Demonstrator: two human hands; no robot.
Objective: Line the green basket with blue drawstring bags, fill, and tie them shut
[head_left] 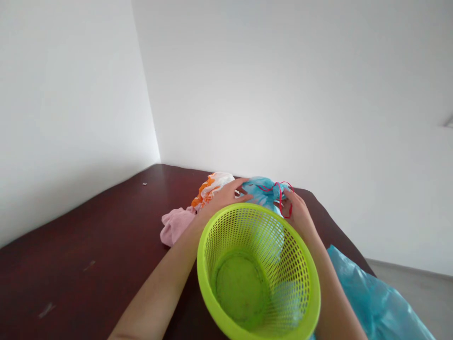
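Observation:
A light-blue plastic bag (260,183), gathered and tied with a red string (280,193), lies behind the basket. My left hand (230,192) reaches to the bag's left side, its fingers apart and their tips against the plastic. On the other side, my right hand (297,208) has its fingers closed on the gathered neck of the bag, beside the loose string loops. Between my forearms stands a lime-green perforated basket (240,288), tilted toward me, with nothing inside it. The basket's rim hides the lower part of the bag.
A pink cloth (175,226) and an orange-and-white plastic bag (212,186) lie left of my left hand. More blue plastic (378,297) spreads at the lower right. The dark red-brown table (88,245) meets white walls (247,85) behind and at left.

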